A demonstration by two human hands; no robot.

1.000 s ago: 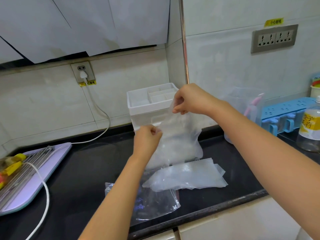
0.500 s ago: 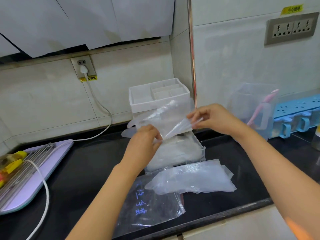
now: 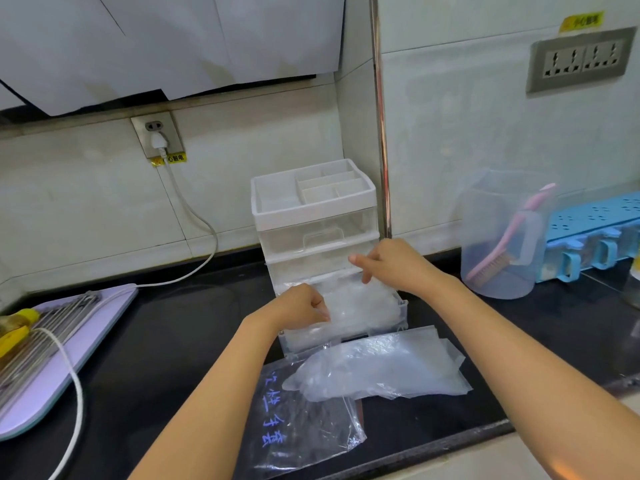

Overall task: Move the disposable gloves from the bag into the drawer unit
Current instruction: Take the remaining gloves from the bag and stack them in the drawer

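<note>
**Position.** The gloves (image 3: 356,303) lie bunched in the open bottom drawer (image 3: 401,308) of the drawer unit (image 3: 313,206). A loose stack (image 3: 377,368) waits on the worktop (image 3: 173,341) at 6 o'clock of the drawer, overlapping the bag (image 3: 304,427) at 7 o'clock.

**Fingers.** Your left hand (image 3: 304,306) has its fingers clenched, pinching glove film at the drawer's front left corner. Your right hand (image 3: 391,265) is at the back right of the pile with the forefinger straight and the others bent down. I cannot tell whether it grips the film or only presses it.

**Risks.**
- The film looks thin and clingy. If you lift either hand quickly, it is likely to drag gloves back out.
- The pile stands proud of the drawer walls. If you close the drawer over it, film will probably trap under the tier above and jam.
- The loose stack lies near the worktop's front edge, so a sleeve or forearm sweep could send it over.
- The unit looks light, and pressing down on the extended drawer may tip it forward.

**Writing.**
- The bag carries blue handwritten Chinese characters in a column, and the last two appear to read 手套.
- A yellow sticker (image 3: 169,158) under the socket at 10 o'clock and another (image 3: 581,20) at 2 o'clock bear dark characters too small to read with certainty.
</note>
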